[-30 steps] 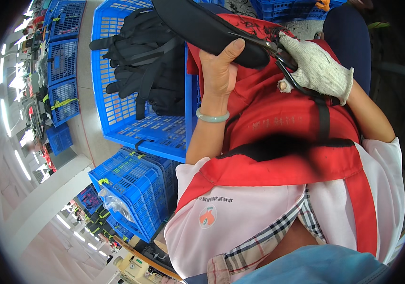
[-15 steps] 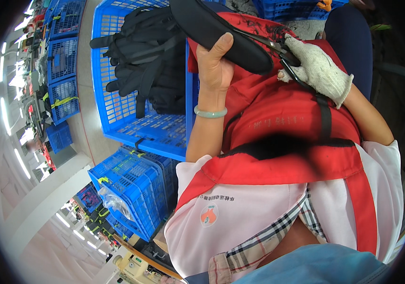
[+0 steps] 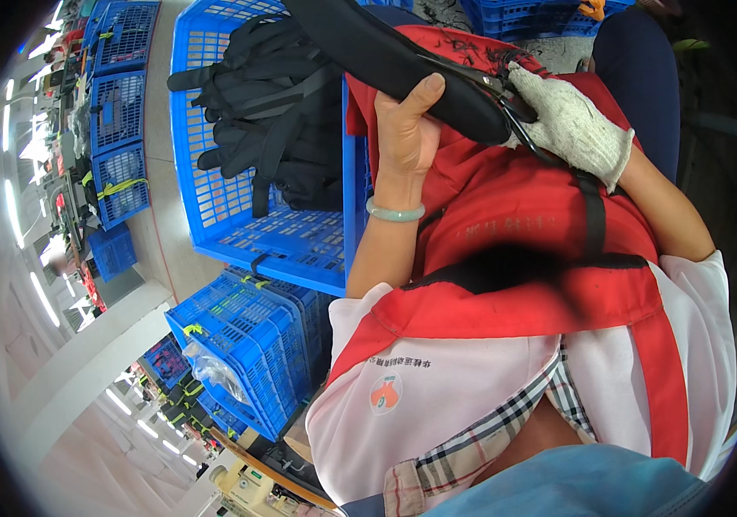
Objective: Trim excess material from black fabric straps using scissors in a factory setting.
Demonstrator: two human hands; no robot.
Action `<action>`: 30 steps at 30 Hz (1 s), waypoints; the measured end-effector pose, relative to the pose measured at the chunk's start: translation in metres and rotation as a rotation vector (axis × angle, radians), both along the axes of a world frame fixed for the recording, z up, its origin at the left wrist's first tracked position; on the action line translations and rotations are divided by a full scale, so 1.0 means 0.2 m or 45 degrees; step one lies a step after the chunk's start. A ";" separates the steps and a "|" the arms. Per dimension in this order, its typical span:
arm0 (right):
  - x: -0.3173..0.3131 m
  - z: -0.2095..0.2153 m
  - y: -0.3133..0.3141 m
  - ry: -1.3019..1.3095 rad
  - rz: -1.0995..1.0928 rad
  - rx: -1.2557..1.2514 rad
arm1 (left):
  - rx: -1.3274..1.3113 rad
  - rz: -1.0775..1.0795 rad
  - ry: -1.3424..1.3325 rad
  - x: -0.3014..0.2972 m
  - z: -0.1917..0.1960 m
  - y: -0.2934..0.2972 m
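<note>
A long black padded strap (image 3: 386, 65) with a rounded end lies across my lap. My left hand (image 3: 407, 129) grips its near edge, thumb on top and fingers underneath. My right hand (image 3: 567, 121), in a white knit glove, is closed around the dark handles of a pair of scissors (image 3: 519, 121). The scissor blades lie along the strap's far edge, close to its rounded end; whether they touch it I cannot tell. Black thread scraps (image 3: 493, 60) are scattered on the red apron (image 3: 489, 198) just beyond the blades.
Left of my lap stands a blue plastic crate (image 3: 274, 267) heaped with black straps (image 3: 282, 112). More blue crates (image 3: 248, 345) are stacked nearer me, and others (image 3: 118, 112) line the far left. Another blue crate (image 3: 515, 21) is at the top, with black scraps on the floor beside it.
My left hand and the strap have shifted a little to the right and down. The scissors have turned slightly and stay at the strap's far edge.
</note>
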State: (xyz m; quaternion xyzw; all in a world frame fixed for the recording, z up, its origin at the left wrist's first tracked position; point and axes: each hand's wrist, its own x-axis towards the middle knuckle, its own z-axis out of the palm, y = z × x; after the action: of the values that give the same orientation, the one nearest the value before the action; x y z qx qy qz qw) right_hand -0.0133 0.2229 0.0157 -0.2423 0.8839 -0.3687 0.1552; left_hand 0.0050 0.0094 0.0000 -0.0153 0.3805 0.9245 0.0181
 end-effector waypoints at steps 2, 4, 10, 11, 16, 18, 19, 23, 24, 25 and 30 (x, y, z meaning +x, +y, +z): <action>-0.01 -0.01 0.01 0.038 0.013 0.012 | 0.025 0.008 -0.023 0.00 0.00 -0.01; 0.00 0.01 0.01 0.076 0.025 0.024 | -0.010 0.021 -0.025 -0.02 -0.01 -0.04; -0.01 0.02 0.07 0.098 0.157 0.088 | -0.004 0.063 -0.038 -0.04 0.00 -0.04; 0.00 0.03 0.06 0.110 0.139 0.118 | 0.001 0.072 -0.044 -0.04 0.00 -0.04; -0.01 -0.01 0.03 0.219 0.098 -0.024 | -0.092 0.023 0.011 -0.03 -0.03 0.00; 0.00 -0.05 0.02 0.156 0.027 0.054 | -0.079 0.015 0.006 -0.03 -0.02 0.01; 0.00 -0.05 0.02 0.156 0.029 0.051 | -0.045 0.009 -0.002 -0.03 -0.02 0.01; 0.00 -0.07 0.00 0.144 0.022 -0.038 | -0.006 0.014 -0.045 -0.02 -0.03 -0.01; 0.00 -0.08 0.01 0.205 0.023 -0.069 | -0.003 0.011 -0.044 -0.02 -0.03 -0.02; 0.00 -0.09 0.03 0.207 0.019 -0.065 | 0.051 -0.028 -0.070 -0.04 -0.03 -0.04; 0.00 0.01 0.06 0.135 0.122 0.103 | 0.028 -0.026 -0.039 -0.08 -0.03 -0.05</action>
State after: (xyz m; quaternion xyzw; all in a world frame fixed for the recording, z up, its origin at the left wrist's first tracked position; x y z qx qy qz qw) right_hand -0.0126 0.2346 0.0185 -0.2969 0.8925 -0.3113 0.1354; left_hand -0.0108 -0.0013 -0.0059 -0.0254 0.3700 0.9281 0.0333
